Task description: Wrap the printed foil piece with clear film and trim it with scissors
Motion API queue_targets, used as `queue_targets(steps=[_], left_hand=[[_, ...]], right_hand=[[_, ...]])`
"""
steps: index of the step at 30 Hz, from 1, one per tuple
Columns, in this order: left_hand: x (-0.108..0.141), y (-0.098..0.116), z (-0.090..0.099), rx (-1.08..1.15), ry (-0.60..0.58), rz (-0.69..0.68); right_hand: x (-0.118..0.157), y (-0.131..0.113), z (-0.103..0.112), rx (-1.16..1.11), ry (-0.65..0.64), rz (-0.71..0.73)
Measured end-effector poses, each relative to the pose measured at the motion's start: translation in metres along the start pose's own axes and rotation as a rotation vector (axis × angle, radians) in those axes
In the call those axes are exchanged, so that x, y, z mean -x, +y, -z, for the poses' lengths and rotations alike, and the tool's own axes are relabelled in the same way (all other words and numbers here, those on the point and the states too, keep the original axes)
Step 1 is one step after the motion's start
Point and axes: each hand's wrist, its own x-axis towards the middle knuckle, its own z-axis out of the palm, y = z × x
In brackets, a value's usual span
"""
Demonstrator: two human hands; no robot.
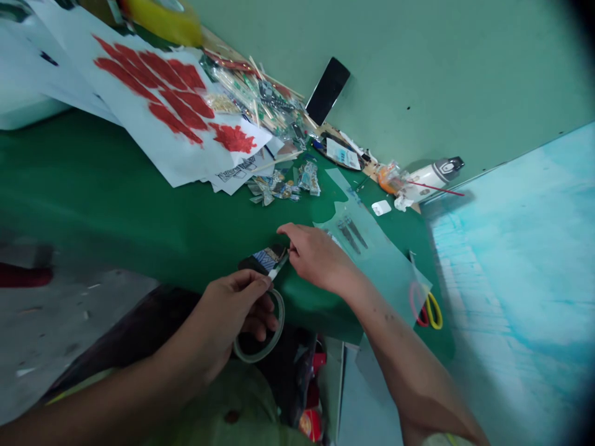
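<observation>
Head view: what's done?
— Your left hand (239, 306) grips the tape roll (281, 316) over the near edge of the counter (162, 223); your right hand (313, 254) pinches its strip (276, 270). Strip's out; I can't tell if it's severed.

Left hand (242, 306) has a roll of clear tape (274, 343) hooked over its fingers, with a short strip (277, 267) running up to the curled right hand (318, 257); can't really tell if that one's pinching it. Green tabletop (116, 192) is pretty busy: red-painted paper (144, 148), a dark phone (328, 91), and scissors (434, 311) partly under a see-through sheet (390, 272).
</observation>
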Motion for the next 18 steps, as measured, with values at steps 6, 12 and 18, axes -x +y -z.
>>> queue_targets(steps=[6,12,18], left_hand=[[0.001,0.002,-0.002,-0.006,-0.001,0.002],[0.001,0.003,-0.002,-0.025,0.013,0.013],[0.000,0.002,-0.002,-0.056,0.001,0.012]], right_hand=[[0.001,0.001,-0.004,-0.035,0.014,-0.013],[0.002,0.020,-0.012,-0.217,0.076,-0.005],[-0.004,0.042,-0.012,-0.485,0.083,-0.111]])
